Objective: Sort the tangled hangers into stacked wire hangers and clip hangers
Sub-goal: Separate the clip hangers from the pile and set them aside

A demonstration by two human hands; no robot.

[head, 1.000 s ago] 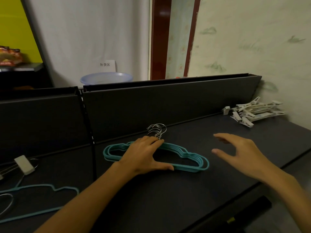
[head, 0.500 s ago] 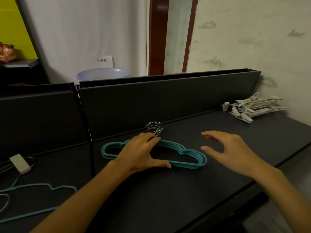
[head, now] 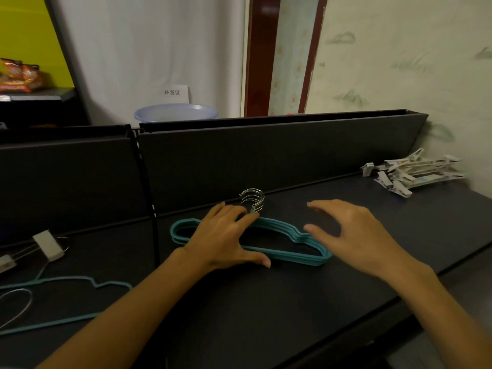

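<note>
Teal coated wire, thin and smooth, with bright metal hooks: this is the stack of wire hangers (head: 282,235) lying flat on the dark matte desk (head: 266,310), just in front of the low back panel. The left hand (head: 223,238) rests across the middle of the stack, fingers extended toward the hooks (head: 253,199), thumb lying along the lower bar; it presses down and does not grip. The right hand (head: 354,235) hovers spread and relaxed over the stack's right end, holding nothing; contact with the hangers cannot be confirmed.

Judged step: squaring up the stack. To do it well, the left hand should pin the necks while the right hand nudges the splayed right shoulders inward until the outlines coincide. The slick coating will likely let the layers slide, so light, even pressure is advisable.

The white plastic clip hangers (head: 410,174), angular with boxy pegs, lie piled at the far right against the wall. At the left edge one loose teal hanger (head: 80,283) and one clip hanger (head: 48,245) remain unsorted, partly overlapping.
</note>
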